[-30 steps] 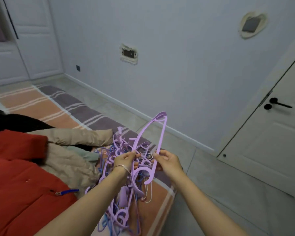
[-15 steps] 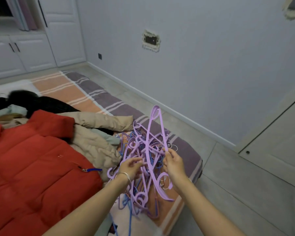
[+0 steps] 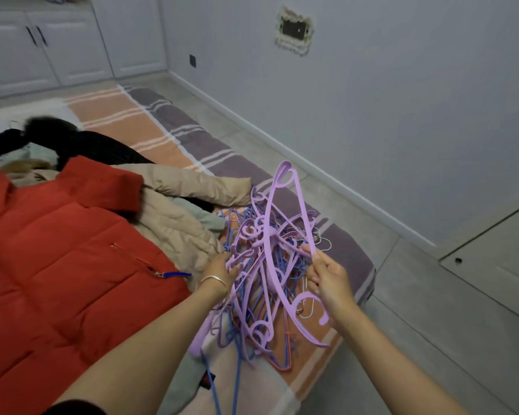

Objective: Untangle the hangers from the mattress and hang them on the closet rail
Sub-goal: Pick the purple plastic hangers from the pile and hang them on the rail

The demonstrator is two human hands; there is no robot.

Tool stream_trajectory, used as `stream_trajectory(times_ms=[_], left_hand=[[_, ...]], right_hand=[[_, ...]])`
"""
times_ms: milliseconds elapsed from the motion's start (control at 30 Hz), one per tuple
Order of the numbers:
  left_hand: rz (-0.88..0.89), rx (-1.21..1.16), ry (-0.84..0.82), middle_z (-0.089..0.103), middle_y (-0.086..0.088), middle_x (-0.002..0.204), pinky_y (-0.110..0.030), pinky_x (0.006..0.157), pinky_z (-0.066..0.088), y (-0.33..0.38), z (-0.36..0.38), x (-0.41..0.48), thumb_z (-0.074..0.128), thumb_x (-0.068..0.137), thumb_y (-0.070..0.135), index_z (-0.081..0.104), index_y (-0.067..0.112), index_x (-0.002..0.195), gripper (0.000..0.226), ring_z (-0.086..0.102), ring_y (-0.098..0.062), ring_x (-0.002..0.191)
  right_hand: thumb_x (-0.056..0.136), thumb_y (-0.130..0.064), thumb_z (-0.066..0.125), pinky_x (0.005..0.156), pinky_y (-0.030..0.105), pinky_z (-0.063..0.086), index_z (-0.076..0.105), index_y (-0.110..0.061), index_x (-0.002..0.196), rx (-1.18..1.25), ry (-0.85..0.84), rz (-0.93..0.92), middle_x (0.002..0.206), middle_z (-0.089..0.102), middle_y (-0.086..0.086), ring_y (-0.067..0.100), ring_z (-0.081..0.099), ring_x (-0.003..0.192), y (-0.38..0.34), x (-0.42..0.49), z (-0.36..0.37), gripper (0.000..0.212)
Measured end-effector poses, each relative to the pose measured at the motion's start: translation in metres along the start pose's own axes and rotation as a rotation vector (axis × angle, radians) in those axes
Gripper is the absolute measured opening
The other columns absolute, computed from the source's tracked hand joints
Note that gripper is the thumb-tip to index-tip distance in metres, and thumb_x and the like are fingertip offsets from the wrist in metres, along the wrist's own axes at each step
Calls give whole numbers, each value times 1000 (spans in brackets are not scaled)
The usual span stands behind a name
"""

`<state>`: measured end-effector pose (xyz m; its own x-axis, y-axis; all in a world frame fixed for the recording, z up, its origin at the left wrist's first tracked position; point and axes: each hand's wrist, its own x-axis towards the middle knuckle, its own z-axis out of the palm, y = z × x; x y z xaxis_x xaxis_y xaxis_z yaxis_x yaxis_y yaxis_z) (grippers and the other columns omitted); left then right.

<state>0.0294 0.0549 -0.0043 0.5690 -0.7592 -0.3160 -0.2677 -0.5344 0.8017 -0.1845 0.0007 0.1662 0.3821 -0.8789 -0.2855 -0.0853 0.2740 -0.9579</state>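
Hangers (image 3: 259, 253) apparently between left hand (image 3: 221, 272), right hand (image 3: 330, 280)

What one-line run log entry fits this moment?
stage: untangling | left hand: holds hanger tangle | right hand: pinches purple hanger | tangle: on mattress | closet rail: not in view

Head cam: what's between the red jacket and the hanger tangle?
A crumpled beige padded coat fills the stretch between the red jacket and the hanger tangle, seen in the head view.
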Motion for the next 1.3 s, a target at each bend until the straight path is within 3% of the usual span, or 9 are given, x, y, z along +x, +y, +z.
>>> stream_trajectory(times_ms=[167,333,500,633,733,867,933,1033,1300], left_hand=[[47,194,28,70,-18,89,-28,64,38,45,-19,-33,60,87,25,71,6,96,23,62,-28,77],[85,-115,165,64,-15,61,-38,60,54,45,-11,-28,59,88,13,67,1,76,19,57,-16,54],[9,-372,215,58,18,40,-20,53,47,56,-16,-15,54,90,6,64,5,79,15,53,9,40],[-152,-384,246,67,-13,91,-22,82,47,67,-19,-13,51,93,12,54,-11,118,34,66,-5,82],[-207,-281,159,49,-18,133,-24,102,34,85,-10,-19,49,91,43,41,-4,133,63,49,-23,125],[-190,-669,-237,46,-6,132,-34,81,46,146,5,-26,30,98,43,35,17,138,48,56,-30,111],[-221,-937,-235,45,-8,134,-29,73,52,179,2,-32,25,98,46,34,20,136,47,58,-25,104],[-176,-1205,-100,44,-11,140,-32,87,46,209,-12,-37,24,98,45,39,7,133,54,50,-30,123],[46,-1109,-5,71,0,59,-16,46,54,295,-41,-78,44,96,31,54,0,91,32,65,-7,44]], right_hand=[[100,-13,35,34,12,22,60,-12,113,33,-28,21,54,21,-1,1,21,36,3,6,-6,28],[101,-12,33,35,13,21,58,-18,115,-61,70,14,56,21,0,1,21,37,14,15,-9,30],[100,-9,32,34,13,21,55,-7,119,16,268,12,57,24,1,1,25,32,21,27,-9,29],[101,-8,32,33,11,22,53,-15,120,192,289,32,59,22,1,1,26,32,14,31,-11,29],[101,-8,32,33,11,22,57,-17,108,266,252,47,55,25,0,0,25,33,7,30,-9,28],[101,-7,29,33,13,20,60,-15,103,409,176,64,40,29,-10,2,22,31,-4,27,-8,31],[101,-8,29,32,13,22,57,-8,114,448,137,71,40,29,-10,2,22,31,-12,22,-12,31],[100,-9,32,31,12,23,53,-3,122,495,110,72,40,30,-9,2,24,30,-30,6,-23,31],[100,-14,34,31,12,22,53,-6,124,559,163,-51,42,30,-8,2,25,31,-97,-36,-57,32]])
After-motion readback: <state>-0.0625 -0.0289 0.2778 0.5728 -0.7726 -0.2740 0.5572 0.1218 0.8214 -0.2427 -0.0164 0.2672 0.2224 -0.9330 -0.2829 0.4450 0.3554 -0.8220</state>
